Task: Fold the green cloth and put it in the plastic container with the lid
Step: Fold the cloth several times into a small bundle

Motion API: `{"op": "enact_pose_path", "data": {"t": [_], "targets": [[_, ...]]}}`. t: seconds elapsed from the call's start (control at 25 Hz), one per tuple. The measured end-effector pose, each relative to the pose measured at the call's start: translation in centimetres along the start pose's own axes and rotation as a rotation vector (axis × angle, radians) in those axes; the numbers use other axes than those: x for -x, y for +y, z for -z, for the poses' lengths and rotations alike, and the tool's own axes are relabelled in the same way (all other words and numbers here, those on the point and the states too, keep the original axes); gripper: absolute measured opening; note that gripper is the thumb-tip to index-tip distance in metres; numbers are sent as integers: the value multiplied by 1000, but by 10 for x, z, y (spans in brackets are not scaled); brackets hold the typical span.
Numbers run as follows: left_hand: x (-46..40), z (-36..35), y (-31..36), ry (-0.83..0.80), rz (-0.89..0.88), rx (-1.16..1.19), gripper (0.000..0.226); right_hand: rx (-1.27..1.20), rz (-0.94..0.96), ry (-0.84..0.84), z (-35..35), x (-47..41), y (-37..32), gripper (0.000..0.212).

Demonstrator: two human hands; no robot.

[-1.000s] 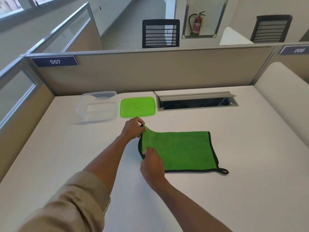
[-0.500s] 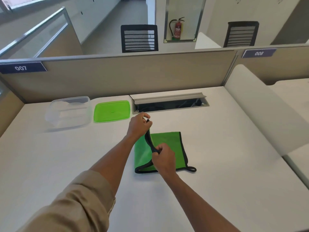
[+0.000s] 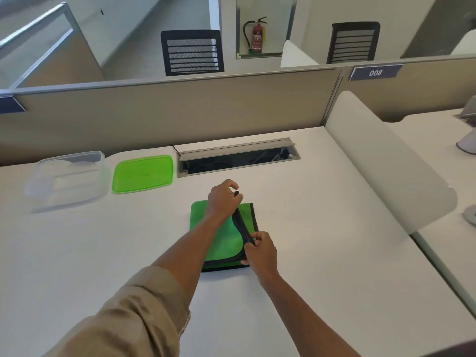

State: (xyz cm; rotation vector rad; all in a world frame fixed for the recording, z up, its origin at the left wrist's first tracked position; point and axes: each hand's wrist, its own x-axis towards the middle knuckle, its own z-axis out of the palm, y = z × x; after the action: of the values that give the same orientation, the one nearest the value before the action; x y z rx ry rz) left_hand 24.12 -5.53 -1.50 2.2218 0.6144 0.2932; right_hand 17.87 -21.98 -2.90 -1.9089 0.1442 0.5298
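The green cloth with black trim lies on the white desk, doubled over into a narrow rectangle. My left hand pinches the far corner of its black edge. My right hand pinches the near corner of that same edge, which is lifted slightly along the cloth's right side. The clear plastic container stands open at the back left of the desk. Its green lid lies flat just to the right of it, apart from the cloth.
An open cable hatch is sunk into the white desk behind the cloth. A beige partition closes the back, and a low white divider borders the right side. Beyond the partition stand two black chairs.
The cloth's left edge has been carried over to the right, folding the cloth in half. Both hands moved right with it. The camera view has also swung to the right.
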Motion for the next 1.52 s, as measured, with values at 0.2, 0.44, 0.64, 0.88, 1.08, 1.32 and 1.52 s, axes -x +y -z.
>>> {"op": "enact_pose_path", "data": {"t": [0.2, 0.44, 0.64, 0.88, 1.08, 1.32, 1.52], "targets": [[-1, -26, 3, -42, 24, -9, 22, 19, -46, 21, 10, -13, 15, 23], [8, -39, 2, -157, 53, 63, 17, 297, 68, 104, 15, -10, 24, 34], [28, -30, -8, -149, -79, -35, 28, 487, 381, 252, 4, -5, 14, 43], [65, -20, -43, -35, -236, -581, 52, 829, 629, -67, -16, -34, 8, 53], [70, -7, -76, -179, -131, -691, 69, 1119, 682, -216, -24, -60, 23, 62], [66, -12, -90, -206, -120, -695, 72, 1139, 708, -169, -19, -67, 34, 64], [66, -9, -94, -227, -135, -651, 74, 1098, 708, -164, -18, -68, 38, 63]]}}
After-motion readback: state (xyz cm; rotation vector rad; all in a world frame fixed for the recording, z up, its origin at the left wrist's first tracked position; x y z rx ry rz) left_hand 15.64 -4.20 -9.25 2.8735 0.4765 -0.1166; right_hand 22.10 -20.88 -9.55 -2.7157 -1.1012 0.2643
